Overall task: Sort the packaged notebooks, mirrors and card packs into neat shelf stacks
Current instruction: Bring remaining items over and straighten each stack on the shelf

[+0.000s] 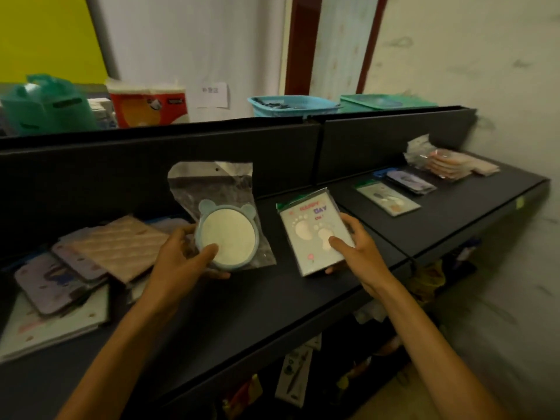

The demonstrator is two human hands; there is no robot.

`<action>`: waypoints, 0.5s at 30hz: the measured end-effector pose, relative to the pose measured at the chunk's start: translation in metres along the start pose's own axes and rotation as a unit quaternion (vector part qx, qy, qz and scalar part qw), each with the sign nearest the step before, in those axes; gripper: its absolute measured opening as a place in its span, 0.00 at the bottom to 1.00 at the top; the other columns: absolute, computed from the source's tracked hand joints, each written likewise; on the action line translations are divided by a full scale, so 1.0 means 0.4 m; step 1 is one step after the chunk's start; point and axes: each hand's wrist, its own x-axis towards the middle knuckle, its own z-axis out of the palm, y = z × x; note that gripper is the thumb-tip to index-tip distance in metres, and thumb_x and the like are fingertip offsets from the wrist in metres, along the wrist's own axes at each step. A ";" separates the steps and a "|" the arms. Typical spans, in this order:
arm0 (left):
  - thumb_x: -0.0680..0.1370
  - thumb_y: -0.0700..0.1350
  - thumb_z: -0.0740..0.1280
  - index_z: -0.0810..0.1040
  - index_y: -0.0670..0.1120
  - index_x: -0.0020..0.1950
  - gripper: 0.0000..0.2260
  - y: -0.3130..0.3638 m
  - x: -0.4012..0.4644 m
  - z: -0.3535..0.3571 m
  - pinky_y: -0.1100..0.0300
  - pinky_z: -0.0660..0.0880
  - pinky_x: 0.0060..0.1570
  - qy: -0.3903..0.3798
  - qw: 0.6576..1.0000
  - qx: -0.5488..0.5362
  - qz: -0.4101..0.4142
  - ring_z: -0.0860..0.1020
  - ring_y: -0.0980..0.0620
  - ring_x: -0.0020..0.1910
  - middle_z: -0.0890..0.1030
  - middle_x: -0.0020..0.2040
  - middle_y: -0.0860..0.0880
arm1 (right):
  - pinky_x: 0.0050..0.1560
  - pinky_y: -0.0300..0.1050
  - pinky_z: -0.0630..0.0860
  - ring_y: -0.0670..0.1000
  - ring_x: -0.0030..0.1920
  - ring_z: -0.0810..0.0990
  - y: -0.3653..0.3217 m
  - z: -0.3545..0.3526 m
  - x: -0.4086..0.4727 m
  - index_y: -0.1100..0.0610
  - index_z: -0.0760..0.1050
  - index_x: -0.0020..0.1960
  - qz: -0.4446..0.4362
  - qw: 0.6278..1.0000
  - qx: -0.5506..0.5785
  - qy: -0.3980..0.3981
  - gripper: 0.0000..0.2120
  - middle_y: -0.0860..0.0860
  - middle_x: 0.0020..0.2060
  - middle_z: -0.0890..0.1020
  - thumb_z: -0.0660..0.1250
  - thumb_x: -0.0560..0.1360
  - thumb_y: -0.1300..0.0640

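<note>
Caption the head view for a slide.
Left hand holds a bagged bear-ear mirror; right hand grips a footprint notebook.

Both forearms are bare, no sleeves or jewellery visible.

Mirror (pixel 225 234) lies left of notebook (pixel 315 234); baskets (pixel 292 105), seemingly, behind shelf (pixel 248 313).

"HAPPY DAY" is printed in coloured capitals across the top of the packaged notebook (pixel 315 234) with the footprint design; a smaller word beneath it is too blurred to be read. A few characters are written on the paper slip (pixel 212 94) stuck to the wall behind the shelf — they cannot be made out.
</note>
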 end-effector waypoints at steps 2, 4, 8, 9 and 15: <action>0.76 0.36 0.66 0.68 0.45 0.64 0.18 0.008 0.001 0.056 0.59 0.80 0.31 -0.005 1.000 0.000 0.016 0.81 0.44 0.48 0.75 0.62 0.42 | 0.30 0.49 0.81 0.48 0.46 0.83 0.003 -0.061 -0.010 0.46 0.65 0.66 -0.008 1.000 0.000 0.022 0.22 0.46 0.55 0.77 0.65 0.77 0.62; 0.76 0.35 0.65 0.68 0.46 0.63 0.17 0.012 0.003 0.119 0.60 0.80 0.30 -0.007 1.000 -0.003 0.027 0.81 0.44 0.48 0.74 0.61 0.43 | 0.30 0.48 0.80 0.49 0.46 0.83 0.009 -0.126 -0.016 0.47 0.65 0.67 -0.015 0.999 0.002 0.041 0.23 0.48 0.56 0.77 0.65 0.77 0.62; 0.76 0.36 0.66 0.67 0.47 0.64 0.18 0.014 0.009 0.265 0.59 0.80 0.31 -0.019 0.999 0.001 0.030 0.81 0.47 0.47 0.74 0.59 0.45 | 0.30 0.47 0.80 0.53 0.49 0.83 0.019 -0.269 -0.019 0.46 0.66 0.67 -0.028 0.997 0.001 0.065 0.23 0.50 0.58 0.77 0.66 0.76 0.63; 0.76 0.36 0.66 0.67 0.48 0.63 0.18 0.013 0.009 0.306 0.60 0.80 0.31 -0.023 0.999 0.002 0.028 0.81 0.48 0.46 0.74 0.59 0.46 | 0.31 0.47 0.80 0.54 0.51 0.82 0.022 -0.310 -0.017 0.46 0.66 0.67 -0.030 0.997 -0.001 0.067 0.23 0.51 0.58 0.77 0.66 0.76 0.62; 0.76 0.37 0.66 0.68 0.50 0.62 0.17 -0.001 0.000 0.552 0.56 0.81 0.34 -0.061 0.998 -0.024 0.013 0.81 0.45 0.49 0.74 0.61 0.45 | 0.30 0.46 0.81 0.50 0.48 0.82 0.041 -0.547 -0.014 0.49 0.65 0.68 -0.045 0.995 -0.010 0.092 0.23 0.49 0.56 0.77 0.65 0.76 0.63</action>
